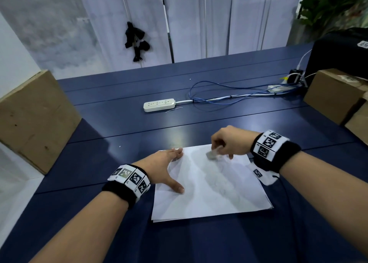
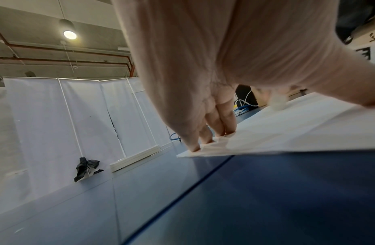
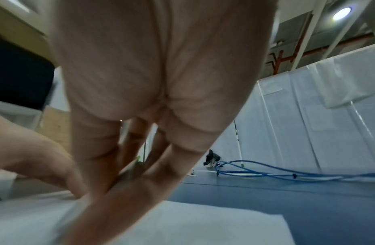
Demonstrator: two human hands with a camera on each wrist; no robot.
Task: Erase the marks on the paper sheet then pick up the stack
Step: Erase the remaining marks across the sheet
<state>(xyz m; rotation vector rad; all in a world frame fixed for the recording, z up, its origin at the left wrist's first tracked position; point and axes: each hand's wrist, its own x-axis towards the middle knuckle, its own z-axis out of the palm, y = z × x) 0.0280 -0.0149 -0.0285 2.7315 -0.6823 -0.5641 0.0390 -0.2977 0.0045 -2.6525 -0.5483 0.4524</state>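
Observation:
A thin stack of white paper sheets [image 1: 211, 185] lies on the blue table [image 1: 123, 127] in front of me, with faint grey marks down the top sheet. My left hand [image 1: 169, 169] lies flat on the stack's left edge, straight fingers [image 2: 214, 131] pressing its far left corner, thumb spread toward me. My right hand [image 1: 225, 143] hovers over the far right part of the sheet, its fingers pinching a small white eraser [image 1: 212, 154] whose tip touches the paper. The eraser [image 2: 278, 102] is blurred in the left wrist view. Fingers hide it in the right wrist view.
A white power strip [image 1: 159, 104] and loose blue cables [image 1: 229, 97] lie across the table's middle. Cardboard boxes stand at the left [image 1: 33, 119] and right [image 1: 336, 95], with a black case [image 1: 342, 51] behind the right one. White screens close the far side.

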